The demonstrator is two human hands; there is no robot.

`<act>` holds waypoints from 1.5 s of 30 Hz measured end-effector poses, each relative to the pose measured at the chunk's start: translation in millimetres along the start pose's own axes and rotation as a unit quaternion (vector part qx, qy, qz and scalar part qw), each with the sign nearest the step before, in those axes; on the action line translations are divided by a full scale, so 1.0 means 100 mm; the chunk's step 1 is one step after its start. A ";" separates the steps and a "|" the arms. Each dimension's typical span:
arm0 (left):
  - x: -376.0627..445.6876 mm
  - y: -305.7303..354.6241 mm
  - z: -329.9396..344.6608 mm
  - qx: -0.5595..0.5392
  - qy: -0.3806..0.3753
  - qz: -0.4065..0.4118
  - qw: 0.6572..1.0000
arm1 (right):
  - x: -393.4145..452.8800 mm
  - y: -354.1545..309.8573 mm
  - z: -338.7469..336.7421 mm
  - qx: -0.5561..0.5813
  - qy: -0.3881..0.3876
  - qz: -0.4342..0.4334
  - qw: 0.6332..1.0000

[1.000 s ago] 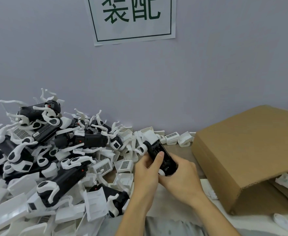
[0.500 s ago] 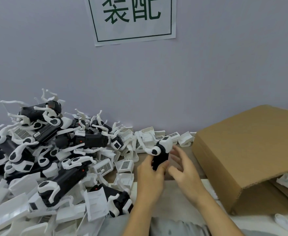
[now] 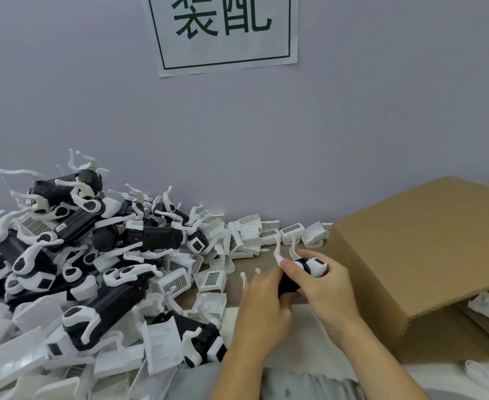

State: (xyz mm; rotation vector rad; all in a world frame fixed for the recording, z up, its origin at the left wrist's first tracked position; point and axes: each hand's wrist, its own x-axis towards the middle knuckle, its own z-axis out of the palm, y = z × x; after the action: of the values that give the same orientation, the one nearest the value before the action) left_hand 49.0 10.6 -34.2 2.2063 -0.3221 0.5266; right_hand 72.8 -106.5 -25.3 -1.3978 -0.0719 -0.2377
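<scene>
Broadly, a pale grey wall (image 3: 353,125) fills the far half of the view, and the work surface butts against its foot. On the right a brown cardboard box (image 3: 428,243) lies on its side, its open mouth turned toward the near right, with white parts dimly visible inside. On the left, a heap of black-and-white units (image 3: 73,255) is stacked high against the wall and spills toward the near edge, their curved white prongs sticking out at all angles. High on the wall hangs a white paper sign (image 3: 226,33) with green characters inside a green frame. Between heap and box, loose white grille covers (image 3: 211,280) lie scattered over the bare brown table (image 3: 237,268), thickest along the wall.

Both hands meet just in front of the box's left corner, above the table. The left hand (image 3: 262,304) is wrapped round the black body of one unit (image 3: 314,265), thumb lying up along it. The right hand (image 3: 330,287) grasps the same unit at its white head, fingers curled over the top. The unit is tilted, its head toward the box. Two thin white prongs (image 3: 278,246) rise from it toward the wall, just beside the covers behind.
</scene>
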 end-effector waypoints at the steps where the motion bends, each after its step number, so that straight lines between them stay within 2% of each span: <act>1: 0.00 0.01 0.00 0.000 -0.005 -0.001 1.000 | 0.00 0.00 0.00 0.003 0.005 0.004 1.000; 8: -0.02 0.03 -0.01 0.005 -0.003 0.002 1.000 | -0.01 -0.01 0.01 -0.015 0.023 0.006 1.000; 13: -0.03 -0.03 0.03 -0.033 0.006 -0.049 0.998 | -0.04 -0.04 0.07 -0.026 -0.001 -0.017 1.000; 17: 0.05 -0.04 0.03 -0.161 0.118 -0.097 0.975 | -0.08 -0.02 0.04 0.033 -0.054 -0.003 0.998; 19: 0.09 -0.04 -0.01 -0.210 0.173 -0.127 0.954 | -0.07 0.01 0.03 0.033 -0.044 0.019 0.998; 21: 0.11 -0.05 -0.04 -0.279 0.201 -0.194 0.919 | -0.04 0.04 0.02 0.024 -0.031 0.028 0.999; 24: 0.13 -0.04 -0.08 -0.457 0.195 -0.322 0.806 | -0.01 0.04 0.03 0.003 -0.020 0.039 0.999; 25: 0.13 -0.04 -0.09 -0.509 0.186 -0.332 0.772 | -0.01 0.05 0.03 0.001 -0.015 0.043 0.999; 26: 0.13 -0.03 -0.11 -0.538 0.174 -0.328 0.756 | 0.00 0.05 0.04 0.001 -0.010 0.048 0.999; 31: 0.15 0.01 -0.10 -0.515 0.148 -0.326 0.779 | 0.02 0.05 0.05 -0.017 -0.007 0.058 0.998; 35: 0.14 0.01 -0.12 -0.563 0.154 -0.314 0.748 | 0.04 0.06 0.04 -0.027 -0.001 0.074 0.997; 37: 0.13 0.02 -0.15 -0.576 0.149 -0.300 0.745 | 0.04 0.08 0.04 -0.029 -0.013 0.082 0.996; 41: 0.13 0.02 -0.15 -0.562 0.153 -0.295 0.758 | 0.01 0.08 0.05 -0.037 -0.076 0.110 0.990; 45: 0.14 0.00 -0.14 -0.548 0.146 -0.324 0.757 | -0.03 0.08 0.06 0.023 -0.175 0.138 0.975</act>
State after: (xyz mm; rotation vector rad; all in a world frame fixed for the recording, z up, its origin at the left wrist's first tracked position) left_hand 57.2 20.8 -19.4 0.9361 0.2766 0.1722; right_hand 72.4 -98.7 -32.8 -1.3732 -0.1715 0.2423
